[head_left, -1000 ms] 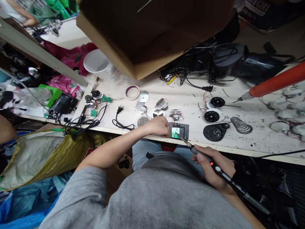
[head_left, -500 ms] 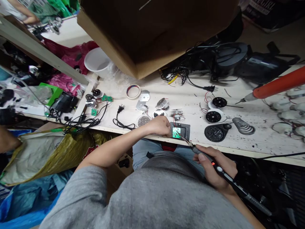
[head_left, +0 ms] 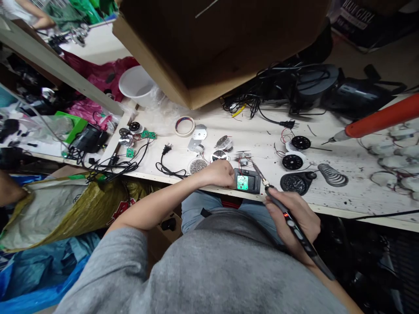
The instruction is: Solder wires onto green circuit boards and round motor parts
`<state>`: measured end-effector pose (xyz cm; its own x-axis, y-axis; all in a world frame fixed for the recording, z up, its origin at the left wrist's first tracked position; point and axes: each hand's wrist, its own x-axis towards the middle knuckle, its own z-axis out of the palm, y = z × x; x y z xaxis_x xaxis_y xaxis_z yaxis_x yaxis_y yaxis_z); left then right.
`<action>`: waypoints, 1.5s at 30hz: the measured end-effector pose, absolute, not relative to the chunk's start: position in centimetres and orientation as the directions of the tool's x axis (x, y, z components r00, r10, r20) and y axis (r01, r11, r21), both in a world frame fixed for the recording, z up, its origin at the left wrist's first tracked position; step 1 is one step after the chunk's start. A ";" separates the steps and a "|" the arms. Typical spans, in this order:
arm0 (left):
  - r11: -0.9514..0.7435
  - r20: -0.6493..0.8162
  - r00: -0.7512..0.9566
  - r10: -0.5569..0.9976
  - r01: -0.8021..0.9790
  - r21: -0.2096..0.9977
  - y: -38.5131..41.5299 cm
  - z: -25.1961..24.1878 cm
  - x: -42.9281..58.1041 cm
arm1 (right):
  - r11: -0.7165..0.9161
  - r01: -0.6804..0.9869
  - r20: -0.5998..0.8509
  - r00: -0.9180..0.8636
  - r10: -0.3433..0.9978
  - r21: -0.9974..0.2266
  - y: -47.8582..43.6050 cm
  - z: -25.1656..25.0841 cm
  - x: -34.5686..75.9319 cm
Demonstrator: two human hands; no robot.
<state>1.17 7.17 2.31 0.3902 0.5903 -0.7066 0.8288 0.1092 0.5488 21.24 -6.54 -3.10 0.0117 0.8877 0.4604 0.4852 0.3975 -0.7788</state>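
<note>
The right grip is clenched around a soldering iron, whose tip points forward and left of that grip, just beside a green circuit board seated in a black holder on the table. The left grip lies to the left of the holder, fingers curled and seemingly touching its edge; whether it's actually clamping it, I can't quite tell from this view.

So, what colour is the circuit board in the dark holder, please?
The circuit board is bright green, best seen in the head view.
</note>
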 end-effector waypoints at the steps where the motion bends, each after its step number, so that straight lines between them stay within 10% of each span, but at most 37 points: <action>1: 0.091 -0.702 0.394 0.594 0.834 0.545 7.1 2.4 1.2 | 0.438 0.496 0.508 0.008 0.861 -0.750 -6.0 -3.4 21.0; 10: -0.234 -0.509 0.465 0.724 0.860 0.453 5.3 1.6 -0.4 | 0.523 0.697 0.623 -0.139 0.770 -0.490 -2.5 -5.9 19.6; 20: -0.273 -0.012 0.316 0.949 0.835 0.479 0.9 -0.2 -11.5 | 0.576 0.658 0.556 -0.276 0.784 -0.485 -2.0 -6.8 19.8; 45: -0.398 -0.151 0.459 0.875 0.863 0.311 1.4 -0.8 -11.4 | 0.580 0.722 0.683 -0.206 0.701 -0.378 -2.5 -6.6 19.8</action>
